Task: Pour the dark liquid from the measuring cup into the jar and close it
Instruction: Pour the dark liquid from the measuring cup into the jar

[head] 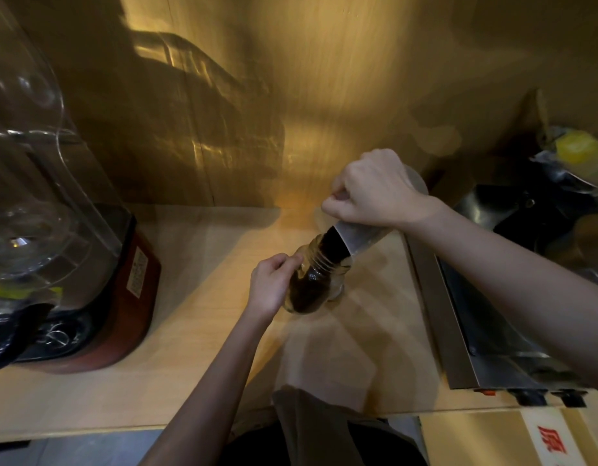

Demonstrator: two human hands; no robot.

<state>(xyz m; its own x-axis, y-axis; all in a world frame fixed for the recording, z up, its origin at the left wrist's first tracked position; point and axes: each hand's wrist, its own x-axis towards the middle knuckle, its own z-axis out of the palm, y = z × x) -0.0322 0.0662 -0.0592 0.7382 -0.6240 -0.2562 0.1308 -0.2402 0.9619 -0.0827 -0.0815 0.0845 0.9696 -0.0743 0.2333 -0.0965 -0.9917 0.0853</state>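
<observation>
The left hand [270, 287] wraps the clear, ribbed-necked jar [312, 284], tilted up-right above the pale wooden desk [196, 297]; the right hand [374, 190] fists the translucent measuring cup [361, 235], tipped down-left, dark liquid [334, 245] entering the jar's mouth.

Measuring cup [361, 235]: clear plastic, tipped steeply with its lip down and left, mouth meeting the jar's opening. You grip its upper part in your right hand [374, 191]. Dark liquid [334, 245] sits in a narrow wedge at the cup's low edge, running into the jar.

Jar [316, 280]: clear glass, threaded neck, no lid on it. It stands on the light wooden bench [190, 314] at centre, appearing tilted in this wide-angle view. Your left hand [272, 285] steadies it on its left side, fingers at the neck. Its lower body is dark with liquid; near the neck the glass is amber and see-through.
</observation>
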